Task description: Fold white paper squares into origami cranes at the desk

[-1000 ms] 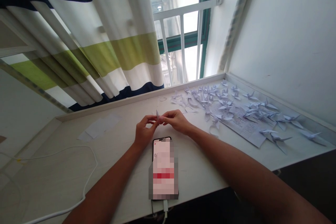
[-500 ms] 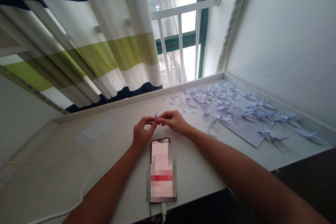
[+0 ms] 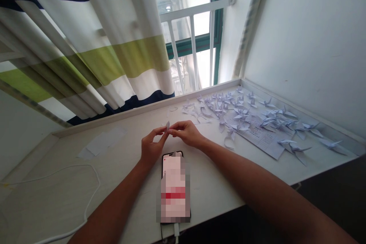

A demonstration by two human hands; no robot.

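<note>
L hand [image 3: 151, 146] & R hand [image 3: 187, 133] both w/ fingers pinched nearly together on small folded paper [image 3: 167, 125], over counter [image 3: 211, 192] just past phone [image 3: 174, 183], so hold L grip steady, R pressure light & edges aligned.

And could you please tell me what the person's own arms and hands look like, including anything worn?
The ungloved, bare left hand and ungloved, bare right hand show no ring or watch. The bare left forearm and bare right forearm have no sleeve, bracelet or marking in view.
</note>
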